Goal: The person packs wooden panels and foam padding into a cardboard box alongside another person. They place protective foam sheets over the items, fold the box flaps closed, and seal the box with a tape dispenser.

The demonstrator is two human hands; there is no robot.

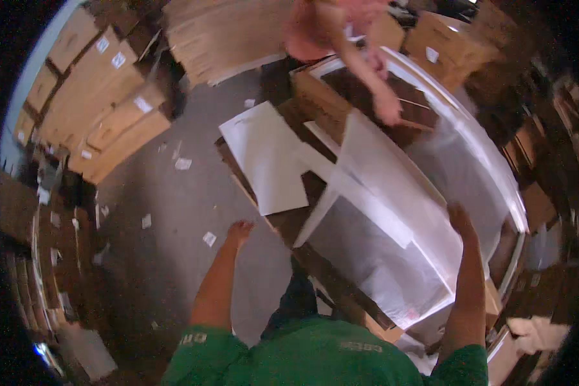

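My left hand (241, 230) is held out over the floor, beside the near left edge of a long open carton; its fingers look loosely apart, with nothing seen in them. My right hand (458, 217) is at the right edge of a whitish panel wrapped in translucent film (392, 186), its fingers closed around that edge and partly hidden. The panel lies slanted over the carton. White foam sheets (264, 161) lie across the carton's far left part, and a white strip (367, 202) crosses the wrapped panel.
Across from me a co-worker's hand (387, 106) reaches over a dark brown panel (408, 106). Stacked cardboard boxes (103, 96) stand at the left, and more boxes (447, 48) at the far right. Paper scraps (209, 238) are scattered on the grey floor (154, 219).
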